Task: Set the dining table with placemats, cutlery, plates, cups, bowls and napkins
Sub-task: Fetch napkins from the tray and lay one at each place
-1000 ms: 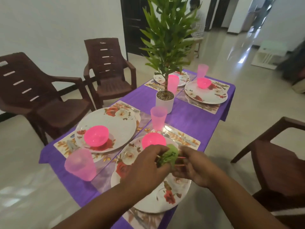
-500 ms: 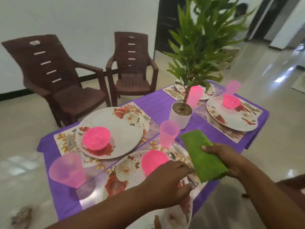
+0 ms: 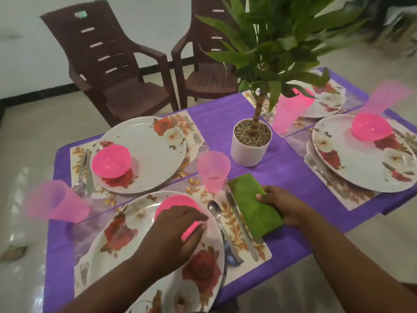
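In the head view, a folded green cloth napkin is held at its right edge by the right hand, thumb on top and fingers curled beneath. The napkin lies just beside a steel table knife and a steel spoon on the near floral rectangular placemat, its far end reaching onto the purple tablecloth.

The left hand is curled loosely over a pink plastic bowl standing on the near white floral plate; whether the bowl is actually gripped cannot be told. A translucent pink plastic cup stands just beyond the bowl.

A second floral plate carrying a pink bowl is seen on the left placemat, with cutlery beside it and a blurred pink cup near the table's edge. A potted green plant in a white pot stands at the table's middle. Two further settings are laid at the right. Two brown plastic chairs stand behind.
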